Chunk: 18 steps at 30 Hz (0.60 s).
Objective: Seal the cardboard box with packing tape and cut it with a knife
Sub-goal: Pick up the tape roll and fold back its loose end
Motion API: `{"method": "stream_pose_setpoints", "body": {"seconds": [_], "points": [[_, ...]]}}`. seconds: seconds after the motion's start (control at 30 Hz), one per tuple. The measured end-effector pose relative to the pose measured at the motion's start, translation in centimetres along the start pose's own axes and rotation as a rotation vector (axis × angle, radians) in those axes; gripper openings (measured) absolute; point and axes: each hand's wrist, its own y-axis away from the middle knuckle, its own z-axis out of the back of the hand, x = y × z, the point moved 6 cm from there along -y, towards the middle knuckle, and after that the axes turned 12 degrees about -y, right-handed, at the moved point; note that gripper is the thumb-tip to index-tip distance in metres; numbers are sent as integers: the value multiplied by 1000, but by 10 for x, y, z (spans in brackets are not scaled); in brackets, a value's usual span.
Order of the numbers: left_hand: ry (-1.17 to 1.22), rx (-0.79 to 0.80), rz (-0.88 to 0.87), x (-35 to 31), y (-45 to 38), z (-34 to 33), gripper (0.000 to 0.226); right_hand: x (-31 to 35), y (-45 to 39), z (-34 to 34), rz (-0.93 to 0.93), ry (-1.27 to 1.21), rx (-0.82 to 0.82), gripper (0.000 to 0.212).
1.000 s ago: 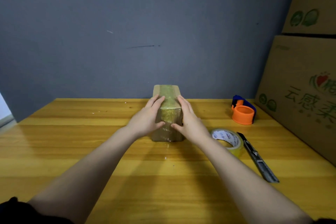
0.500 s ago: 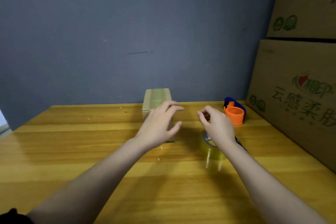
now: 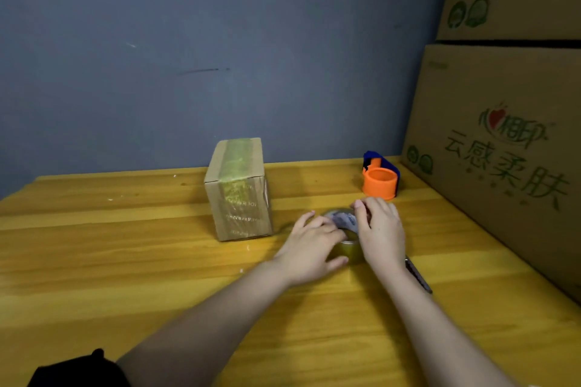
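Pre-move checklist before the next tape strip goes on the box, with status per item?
1. Roll of clear yellowish packing tape in both hands: ok; left hand and right hand are on it.
2. Free tape end found: cannot tell, fingers cover it.
3. Small brown cardboard box upright on the wooden table: ok.
4. Box held steady: not ok, no hand on it.
5. Grey utility knife within reach: ok, beside the right wrist.
6. Orange and blue tape dispenser out of the way: ok.
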Motion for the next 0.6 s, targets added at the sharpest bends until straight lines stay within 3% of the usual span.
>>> {"method": "stream_pose_setpoints", "body": {"seconds": [0.2,0.33,0.6], "points": [[257,-77,102,5,5,-1,32,6,4,-6,-53,-349,18,41],[600,-156,218,15,14,4,30,11,10,-13,-105,-582,96,54],[933,-234,237,36,50,-7,31,41,26,-26,3,-587,373,66]]}}
